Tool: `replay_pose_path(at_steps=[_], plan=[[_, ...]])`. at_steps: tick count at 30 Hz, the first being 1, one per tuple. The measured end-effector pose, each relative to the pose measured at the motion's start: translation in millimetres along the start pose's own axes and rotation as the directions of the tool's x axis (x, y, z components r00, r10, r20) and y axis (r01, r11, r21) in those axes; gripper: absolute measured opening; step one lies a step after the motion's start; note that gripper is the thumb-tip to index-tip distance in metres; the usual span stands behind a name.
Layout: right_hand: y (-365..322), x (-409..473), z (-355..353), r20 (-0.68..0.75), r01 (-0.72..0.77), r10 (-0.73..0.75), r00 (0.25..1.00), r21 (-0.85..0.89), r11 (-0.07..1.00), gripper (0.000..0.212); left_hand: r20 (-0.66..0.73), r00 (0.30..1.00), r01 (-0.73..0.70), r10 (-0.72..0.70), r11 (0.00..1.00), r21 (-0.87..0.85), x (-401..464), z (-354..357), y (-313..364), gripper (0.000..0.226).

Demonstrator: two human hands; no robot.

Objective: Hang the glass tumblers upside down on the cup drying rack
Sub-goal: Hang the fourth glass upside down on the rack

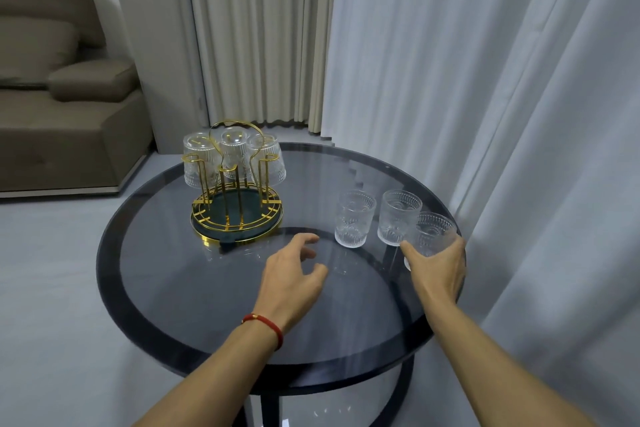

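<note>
A gold wire cup drying rack with a dark round base stands on the left half of a round smoked-glass table. Three glass tumblers hang upside down on its far pegs; the near pegs are bare. Two patterned tumblers stand upright on the right, one nearer the middle and one beside it. My right hand is wrapped around a third tumbler at the table's right edge. My left hand hovers over the table centre, fingers apart, holding nothing.
White curtains hang close behind and to the right of the table. A brown sofa sits at the back left on a pale floor. The table's dark frame shows through the glass.
</note>
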State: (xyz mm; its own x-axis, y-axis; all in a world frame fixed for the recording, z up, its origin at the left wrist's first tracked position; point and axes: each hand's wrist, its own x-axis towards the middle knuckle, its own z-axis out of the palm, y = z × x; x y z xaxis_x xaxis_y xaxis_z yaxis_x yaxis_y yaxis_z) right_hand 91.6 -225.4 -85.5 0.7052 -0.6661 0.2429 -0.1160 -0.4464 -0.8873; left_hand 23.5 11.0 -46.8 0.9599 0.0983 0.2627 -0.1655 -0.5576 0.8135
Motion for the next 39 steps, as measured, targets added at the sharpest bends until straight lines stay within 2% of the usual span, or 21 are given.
replay_pose_path(at_steps=[3,5,7,9,10,12,13,15,17,19,20,22,24,26,28,30,31,32,33,35,39], plan=[[-9,-6,-5,-0.037,0.25,-0.248,0.968,0.035,0.968,0.089,0.0,1.0,0.017,-0.017,0.997,-0.072,2,-4,0,0.038],[-19,-16,-6,0.009,0.445,-0.447,0.895,0.071,0.893,0.088,0.023,1.0,0.012,-0.009,0.991,-0.134,4,-6,2,0.038],[-30,-32,-3,0.15,0.581,-0.593,0.791,0.118,0.805,0.088,0.118,0.993,0.053,-0.019,0.953,-0.298,6,-9,4,0.048],[-39,-50,4,0.292,0.698,-0.702,0.65,0.135,0.703,0.094,0.243,0.97,0.142,-0.024,0.864,-0.482,6,-11,8,0.07],[-44,-59,8,0.34,0.751,-0.744,0.576,0.14,0.645,0.098,0.263,0.965,0.152,-0.017,0.852,-0.501,5,-11,9,0.08],[-55,-74,15,0.402,0.805,-0.786,0.47,0.17,0.568,0.102,0.188,0.982,0.097,-0.016,0.899,-0.428,4,-15,8,0.085],[-61,-79,17,0.428,0.808,-0.791,0.437,0.2,0.554,0.104,0.115,0.993,0.065,-0.021,0.917,-0.393,5,-18,6,0.079],[-69,-84,19,0.494,0.773,-0.771,0.401,0.269,0.575,0.106,0.023,0.998,0.058,-0.053,0.887,-0.458,8,-27,0,0.062],[-73,-84,19,0.588,0.65,-0.679,0.44,0.313,0.692,0.105,0.008,0.993,0.101,-0.118,0.812,-0.575,13,-35,-7,0.056],[-74,-88,17,0.73,0.329,-0.489,0.477,0.368,0.87,0.092,0.035,0.985,0.15,-0.167,0.75,-0.644,17,-42,-14,0.056],[-74,-91,18,0.79,0.13,-0.402,0.463,0.389,0.912,0.08,0.057,0.983,0.168,-0.174,0.733,-0.66,18,-43,-19,0.057],[-77,-97,21,0.83,-0.118,-0.311,0.463,0.405,0.907,0.061,0.101,0.979,0.199,-0.178,0.71,-0.676,19,-45,-25,0.061],[-81,-99,28,0.814,-0.221,-0.286,0.505,0.442,0.869,0.055,0.131,0.976,0.215,-0.174,0.678,-0.703,22,-48,-32,0.062],[-86,-99,32,0.778,-0.226,-0.276,0.564,0.467,0.855,0.054,0.098,0.98,0.191,-0.172,0.702,-0.686,26,-53,-39,0.052],[-90,-98,34,0.716,-0.134,-0.272,0.643,0.455,0.881,0.053,-0.049,0.97,0.175,-0.237,0.828,-0.532,30,-59,-52,0.045],[-96,-96,34,0.646,-0.079,-0.25,0.721,0.436,0.896,0.055,-0.259,0.941,0.172,-0.216,0.968,-0.183,33,-65,-77,0.046],[-101,-94,34,0.616,-0.077,-0.235,0.751,0.437,0.896,0.06,-0.272,0.951,0.172,-0.148,0.983,0.063,34,-66,-91,0.042],[-107,-93,34,0.593,-0.074,-0.225,0.773,0.436,0.897,0.066,-0.21,0.973,0.154,-0.098,0.951,0.27,35,-65,-102,0.044],[-117,-92,34,0.57,-0.052,-0.23,0.789,0.435,0.899,0.072,-0.133,0.988,0.122,-0.075,0.911,0.394,36,-63,-112,0.052],[-145,-93,36,0.528,0.049,-0.297,0.795,0.432,0.9,0.073,-0.045,0.996,0.085,-0.073,0.875,0.476,38,-56,-124,0.062],[-218,-100,59,0.461,0.233,-0.457,0.76,0.463,0.855,0.07,-0.043,0.996,0.088,-0.077,0.808,0.583,41,-43,-130,0.065]])
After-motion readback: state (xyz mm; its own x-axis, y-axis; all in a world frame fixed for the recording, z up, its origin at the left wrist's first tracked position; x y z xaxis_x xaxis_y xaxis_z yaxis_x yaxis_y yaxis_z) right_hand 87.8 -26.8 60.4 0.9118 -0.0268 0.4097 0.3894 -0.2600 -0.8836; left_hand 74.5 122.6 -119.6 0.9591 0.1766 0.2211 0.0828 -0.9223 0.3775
